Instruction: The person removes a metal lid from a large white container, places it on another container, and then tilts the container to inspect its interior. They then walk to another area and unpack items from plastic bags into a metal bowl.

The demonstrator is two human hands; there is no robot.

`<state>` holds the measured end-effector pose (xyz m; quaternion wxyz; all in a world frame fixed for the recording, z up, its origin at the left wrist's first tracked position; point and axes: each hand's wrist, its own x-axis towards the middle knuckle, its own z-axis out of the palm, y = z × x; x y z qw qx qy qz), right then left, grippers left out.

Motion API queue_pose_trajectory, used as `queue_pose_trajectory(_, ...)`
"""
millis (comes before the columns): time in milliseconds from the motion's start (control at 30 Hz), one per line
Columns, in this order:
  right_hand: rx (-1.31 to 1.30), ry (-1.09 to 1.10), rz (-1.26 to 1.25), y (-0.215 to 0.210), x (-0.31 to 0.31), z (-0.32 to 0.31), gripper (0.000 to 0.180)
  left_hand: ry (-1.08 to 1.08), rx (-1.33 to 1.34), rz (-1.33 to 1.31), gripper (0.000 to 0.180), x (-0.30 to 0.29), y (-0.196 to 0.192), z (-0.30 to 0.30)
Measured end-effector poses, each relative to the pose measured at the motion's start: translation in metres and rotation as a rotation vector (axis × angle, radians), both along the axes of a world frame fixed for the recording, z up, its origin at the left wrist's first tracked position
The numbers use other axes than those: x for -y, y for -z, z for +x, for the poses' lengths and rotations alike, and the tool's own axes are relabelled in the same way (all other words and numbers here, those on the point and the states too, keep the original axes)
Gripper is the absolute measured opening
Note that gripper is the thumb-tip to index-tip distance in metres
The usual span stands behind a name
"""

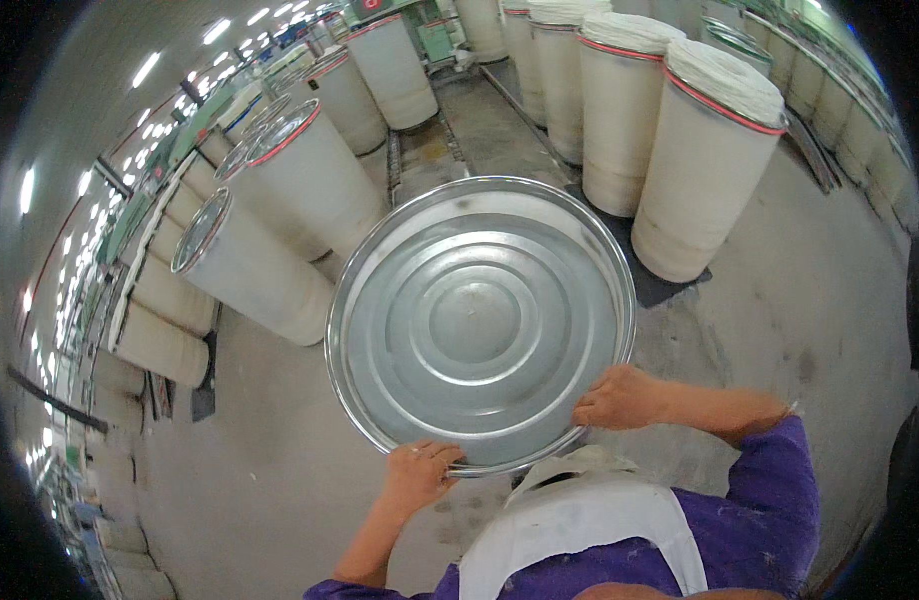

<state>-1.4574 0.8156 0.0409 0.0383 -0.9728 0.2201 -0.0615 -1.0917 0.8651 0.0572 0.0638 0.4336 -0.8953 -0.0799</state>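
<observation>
Right in front of me stands a large round can (352,300) with a shiny metal rim. A silver metal plate (473,315) with concentric raised rings fills its top, and no fibre lies on it. My left hand (420,472) grips the near left part of the rim, its fingers curled over the edge. At the near right, my right hand (620,398) is closed on the same rim, the fingers bent inward over it. The can's outer wall below the rim is mostly hidden from above.
At the right stand tall white cans (705,170) heaped with coiled white sliver. More cans (315,180) with red-banded rims stand at the left, near a metal-rimmed can (260,270). Floor tracks (425,150) run away ahead toward a green machine (435,38). Grey concrete floor (270,430) surrounds me.
</observation>
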Motion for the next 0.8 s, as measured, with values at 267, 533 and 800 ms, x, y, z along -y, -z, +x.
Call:
queue_pose_trajectory(267,0.159,-0.035,-0.035,-0.015,0.064,0.002,0.013,-0.119,-0.004,-0.164,0.039,0.042,0.0,0.005)
queue_pose_trajectory(533,0.221,0.027,-0.144,-0.01,0.17,0.055,0.022,-0.11,-0.035,-0.117,0.041,0.168,0.007,0.048)
queue_pose_trajectory(800,0.009,0.12,-0.07,-0.019,0.26,0.163,0.023,0.047,-0.14,-0.235,0.033,0.301,0.003,0.169)
